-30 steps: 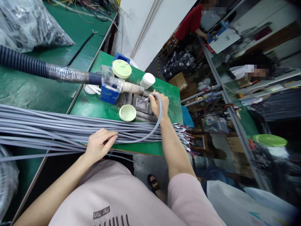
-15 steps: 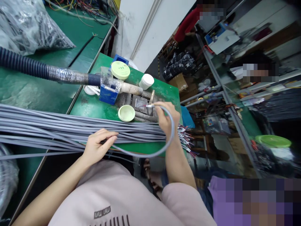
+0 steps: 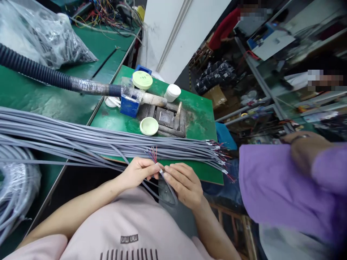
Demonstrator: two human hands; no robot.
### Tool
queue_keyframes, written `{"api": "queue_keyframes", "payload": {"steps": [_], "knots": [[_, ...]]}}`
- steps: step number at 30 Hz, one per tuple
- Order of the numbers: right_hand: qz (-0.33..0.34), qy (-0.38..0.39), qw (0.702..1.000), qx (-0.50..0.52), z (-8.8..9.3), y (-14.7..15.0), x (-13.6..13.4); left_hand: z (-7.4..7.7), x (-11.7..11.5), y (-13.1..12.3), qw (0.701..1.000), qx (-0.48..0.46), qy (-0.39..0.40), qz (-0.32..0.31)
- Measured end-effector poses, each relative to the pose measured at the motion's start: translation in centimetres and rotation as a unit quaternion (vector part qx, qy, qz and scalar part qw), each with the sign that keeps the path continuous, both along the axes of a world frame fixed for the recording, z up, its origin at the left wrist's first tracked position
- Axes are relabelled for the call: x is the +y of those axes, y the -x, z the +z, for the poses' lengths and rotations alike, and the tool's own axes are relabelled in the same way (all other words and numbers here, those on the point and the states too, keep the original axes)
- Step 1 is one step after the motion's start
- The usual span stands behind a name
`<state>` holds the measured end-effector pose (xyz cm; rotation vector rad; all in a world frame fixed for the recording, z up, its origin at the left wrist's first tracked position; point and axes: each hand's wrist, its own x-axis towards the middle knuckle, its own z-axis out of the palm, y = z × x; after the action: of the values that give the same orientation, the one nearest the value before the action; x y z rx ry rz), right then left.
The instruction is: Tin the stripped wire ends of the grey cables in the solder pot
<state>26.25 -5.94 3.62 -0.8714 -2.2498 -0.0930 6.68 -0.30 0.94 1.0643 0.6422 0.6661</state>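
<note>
Held cable: the grey cable (image 3: 170, 187) has its end at the near edge of the green table (image 3: 202, 110), in front of the cable bundle (image 3: 76, 128); its slack loops below that edge.
Left hand: the left hand (image 3: 142, 171) pinches the cable between thumb and forefinger, by the white band (image 3: 161, 171).
Right hand: the right hand (image 3: 185, 183) has its fingertips beside the cable; whether they press it, I cannot tell.
Done: coloured wires (image 3: 154, 156) fan bare from the held end; bundle ends near the table's right edge are bared too.
Left: the held end is apart from those; wire tips are too small to judge.
Counts: one held cable, one open pale cup (image 3: 149, 126), one white tub (image 3: 172, 93), one corrugated hose (image 3: 43, 74); bundle cables overlap too much to count.
</note>
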Motion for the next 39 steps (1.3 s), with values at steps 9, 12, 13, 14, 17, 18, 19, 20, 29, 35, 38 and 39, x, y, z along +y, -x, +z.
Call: {"api": "queue_keyframes", "payload": {"steps": [9, 12, 13, 14, 17, 18, 19, 20, 29, 35, 38, 39], "knots": [[-0.089, 0.095, 0.991, -0.018, 0.3, 1.1, -0.4, 0.4, -0.5, -0.9, 0.990, 0.061, -0.116, 0.042], [-0.113, 0.097, 0.989, -0.007, -0.3, 1.4, -0.5, 0.7, -0.5, -1.1, 0.987, 0.062, -0.138, 0.056], [-0.118, 0.101, 0.988, 0.001, -0.5, 1.4, -0.5, 0.7, -0.5, -1.1, 0.986, 0.061, -0.143, 0.061], [-0.120, 0.106, 0.987, 0.008, -0.6, 1.4, -0.4, 0.7, -0.5, -1.2, 0.985, 0.061, -0.147, 0.064], [-0.123, 0.123, 0.984, 0.026, -1.0, 1.5, -0.3, 0.7, -0.3, -1.4, 0.983, 0.071, -0.153, 0.071], [-0.125, 0.128, 0.983, 0.030, -1.0, 1.6, -0.2, 0.6, -0.3, -1.4, 0.983, 0.077, -0.151, 0.074], [-0.127, 0.133, 0.982, 0.035, -1.1, 1.6, -0.2, 0.5, -0.3, -1.5, 0.982, 0.082, -0.150, 0.079], [-0.130, 0.138, 0.981, 0.038, -1.2, 1.7, -0.2, 0.4, -0.3, -1.5, 0.982, 0.087, -0.148, 0.084], [-0.146, 0.186, 0.969, 0.075, -2.1, 2.0, -0.3, 0.1, -0.3, -1.8, 0.981, 0.090, -0.133, 0.113], [-0.158, 0.213, 0.960, 0.089, -2.4, 2.0, -0.5, 0.0, -0.3, -1.9, 0.984, 0.086, -0.103, 0.120], [-0.162, 0.199, 0.962, 0.089, -2.4, 2.0, -0.8, 0.2, -0.3, -2.0, 0.983, 0.085, -0.084, 0.136], [-0.164, 0.190, 0.964, 0.089, -2.4, 2.0, -0.9, 0.3, -0.3, -1.9, 0.984, 0.083, -0.077, 0.140]]}}
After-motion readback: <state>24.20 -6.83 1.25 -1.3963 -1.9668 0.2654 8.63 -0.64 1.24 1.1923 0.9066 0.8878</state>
